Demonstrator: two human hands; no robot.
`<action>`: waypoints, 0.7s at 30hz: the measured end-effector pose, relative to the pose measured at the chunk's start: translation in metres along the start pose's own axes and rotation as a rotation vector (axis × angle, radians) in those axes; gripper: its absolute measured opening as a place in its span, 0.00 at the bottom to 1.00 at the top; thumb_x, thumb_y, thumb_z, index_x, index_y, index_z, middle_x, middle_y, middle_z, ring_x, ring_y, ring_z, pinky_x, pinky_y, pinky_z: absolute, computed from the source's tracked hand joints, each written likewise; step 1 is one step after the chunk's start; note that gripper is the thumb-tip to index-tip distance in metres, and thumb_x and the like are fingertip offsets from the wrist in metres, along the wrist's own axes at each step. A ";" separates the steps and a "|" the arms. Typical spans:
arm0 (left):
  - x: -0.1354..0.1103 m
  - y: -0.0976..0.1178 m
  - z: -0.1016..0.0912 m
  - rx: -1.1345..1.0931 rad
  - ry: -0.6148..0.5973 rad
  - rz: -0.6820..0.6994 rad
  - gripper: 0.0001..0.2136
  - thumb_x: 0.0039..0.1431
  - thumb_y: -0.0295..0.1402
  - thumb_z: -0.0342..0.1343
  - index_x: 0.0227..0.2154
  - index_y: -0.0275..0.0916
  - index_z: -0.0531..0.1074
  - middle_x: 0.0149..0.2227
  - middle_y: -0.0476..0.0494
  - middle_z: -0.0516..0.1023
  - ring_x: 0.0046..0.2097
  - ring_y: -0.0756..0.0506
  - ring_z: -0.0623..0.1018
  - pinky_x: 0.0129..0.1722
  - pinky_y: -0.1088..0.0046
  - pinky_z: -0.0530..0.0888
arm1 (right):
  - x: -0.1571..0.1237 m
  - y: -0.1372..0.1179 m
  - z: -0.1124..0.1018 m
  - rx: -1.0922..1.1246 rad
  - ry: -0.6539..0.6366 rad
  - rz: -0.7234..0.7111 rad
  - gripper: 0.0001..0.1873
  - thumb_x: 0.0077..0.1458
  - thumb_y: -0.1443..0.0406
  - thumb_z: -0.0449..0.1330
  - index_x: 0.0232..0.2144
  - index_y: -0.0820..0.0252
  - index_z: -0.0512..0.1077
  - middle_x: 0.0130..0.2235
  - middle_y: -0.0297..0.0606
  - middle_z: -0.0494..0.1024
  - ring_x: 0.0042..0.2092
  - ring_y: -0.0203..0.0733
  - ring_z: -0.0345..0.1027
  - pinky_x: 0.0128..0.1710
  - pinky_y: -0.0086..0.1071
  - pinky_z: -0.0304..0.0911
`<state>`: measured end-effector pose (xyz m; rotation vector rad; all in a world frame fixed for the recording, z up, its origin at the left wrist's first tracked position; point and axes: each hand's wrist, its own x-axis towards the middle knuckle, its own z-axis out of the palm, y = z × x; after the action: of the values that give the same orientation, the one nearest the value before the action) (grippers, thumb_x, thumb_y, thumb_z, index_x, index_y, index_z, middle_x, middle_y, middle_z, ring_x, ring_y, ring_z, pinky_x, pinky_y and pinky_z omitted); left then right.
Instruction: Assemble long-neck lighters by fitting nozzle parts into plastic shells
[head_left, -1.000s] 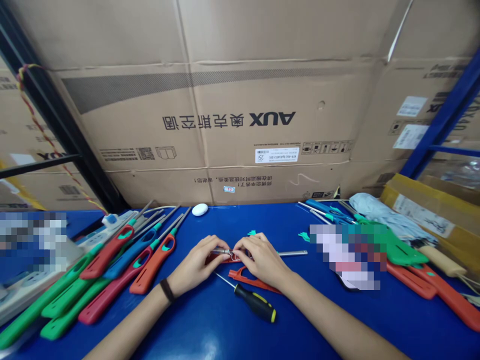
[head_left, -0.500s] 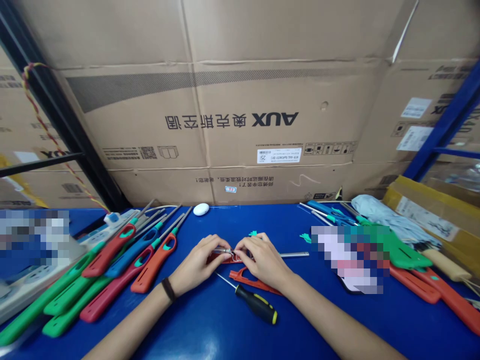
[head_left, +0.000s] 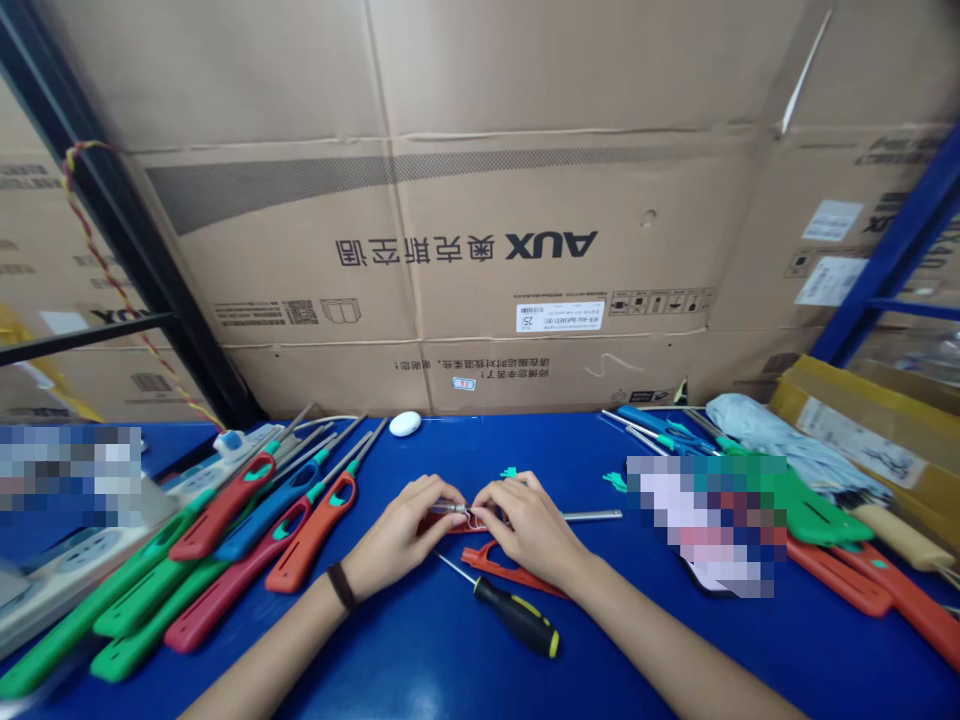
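My left hand and my right hand meet at the middle of the blue table. Both pinch a small metal and red part of an opened lighter between their fingertips. A thin metal tube runs out to the right from under my right hand. A red lighter shell half lies just below my right hand. A black and yellow screwdriver lies on the table in front of my wrists.
Several long red, green and blue lighters lie in a row at the left. More lighter parts are piled at the right. Small teal pieces and a white oval object lie behind my hands. Cardboard boxes wall the table's back.
The view has shifted slightly. My hands stay together on the same small part with only tiny finger movement.
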<state>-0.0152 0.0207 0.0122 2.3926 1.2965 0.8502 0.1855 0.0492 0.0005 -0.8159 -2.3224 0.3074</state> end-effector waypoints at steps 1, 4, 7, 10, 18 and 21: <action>0.000 0.000 0.001 -0.006 0.003 -0.004 0.06 0.63 0.35 0.49 0.37 0.40 0.69 0.35 0.46 0.73 0.38 0.46 0.72 0.41 0.69 0.68 | 0.000 0.000 0.000 0.001 0.001 -0.002 0.04 0.61 0.67 0.53 0.33 0.58 0.67 0.34 0.33 0.77 0.36 0.37 0.68 0.44 0.35 0.52; 0.000 -0.001 0.003 -0.030 0.029 -0.011 0.06 0.62 0.34 0.50 0.36 0.39 0.69 0.34 0.46 0.73 0.38 0.46 0.73 0.40 0.69 0.69 | 0.000 -0.002 -0.002 0.003 0.003 -0.010 0.05 0.61 0.68 0.53 0.32 0.58 0.67 0.34 0.33 0.77 0.35 0.37 0.68 0.43 0.35 0.52; 0.000 0.000 0.004 -0.053 0.045 -0.019 0.06 0.62 0.34 0.50 0.37 0.39 0.69 0.34 0.45 0.73 0.37 0.46 0.73 0.39 0.69 0.70 | -0.001 -0.003 -0.004 -0.002 0.006 -0.023 0.06 0.61 0.69 0.52 0.32 0.58 0.67 0.34 0.34 0.77 0.35 0.36 0.67 0.42 0.34 0.53; 0.000 0.003 0.003 -0.060 0.028 -0.023 0.06 0.62 0.34 0.50 0.36 0.39 0.69 0.34 0.45 0.73 0.38 0.46 0.73 0.40 0.69 0.70 | -0.001 -0.003 -0.004 -0.015 0.019 -0.032 0.06 0.61 0.70 0.52 0.32 0.58 0.67 0.34 0.33 0.77 0.35 0.36 0.68 0.42 0.34 0.52; 0.001 0.004 0.002 -0.052 0.017 -0.029 0.05 0.62 0.34 0.50 0.35 0.39 0.68 0.34 0.45 0.73 0.38 0.45 0.73 0.39 0.68 0.70 | -0.001 -0.003 -0.002 -0.018 0.028 -0.063 0.07 0.61 0.69 0.51 0.32 0.59 0.67 0.33 0.35 0.77 0.36 0.38 0.69 0.42 0.34 0.52; 0.000 0.003 0.002 -0.055 -0.001 -0.026 0.05 0.62 0.34 0.50 0.35 0.39 0.68 0.35 0.45 0.73 0.38 0.46 0.73 0.40 0.68 0.70 | -0.001 -0.003 -0.001 -0.023 0.026 -0.070 0.07 0.61 0.70 0.51 0.32 0.59 0.67 0.34 0.36 0.78 0.36 0.38 0.69 0.41 0.34 0.52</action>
<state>-0.0117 0.0196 0.0118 2.3282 1.2845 0.8660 0.1857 0.0463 0.0023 -0.7431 -2.3283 0.2385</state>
